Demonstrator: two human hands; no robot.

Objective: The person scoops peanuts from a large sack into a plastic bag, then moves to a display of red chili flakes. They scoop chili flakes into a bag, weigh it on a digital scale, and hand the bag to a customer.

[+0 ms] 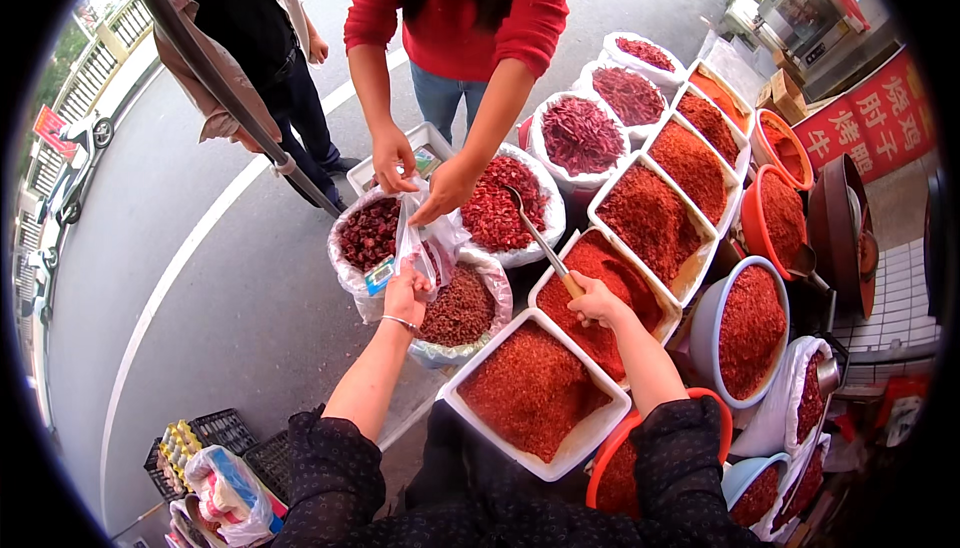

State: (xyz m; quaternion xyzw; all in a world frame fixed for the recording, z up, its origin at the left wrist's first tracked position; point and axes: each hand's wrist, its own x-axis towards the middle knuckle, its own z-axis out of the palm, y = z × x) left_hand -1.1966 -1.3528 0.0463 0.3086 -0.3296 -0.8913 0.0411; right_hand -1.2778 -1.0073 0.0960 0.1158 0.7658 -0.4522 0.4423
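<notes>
My left hand (407, 294) grips the lower edge of a clear plastic bag (420, 248), whose top a person in a red sweater holds with both hands. My right hand (596, 302) is closed around the wooden handle of a metal scoop (540, 236); the scoop's head rests in a sack of cut red chilies (499, 210). Under the bag stand a sack of dark dried chilies (369, 233) and a sack of small reddish-brown dried spice (459, 308). White square tubs of ground red chili (534, 390) lie below and beside my right hand.
More white tubs and sacks of long dried chilies (583, 135) run to the upper right. Basins of chili (752, 330) stand at the right. A second person stands behind a slanting metal pole (217, 82) at upper left. Crates (225, 432) and egg trays (178, 449) sit at lower left.
</notes>
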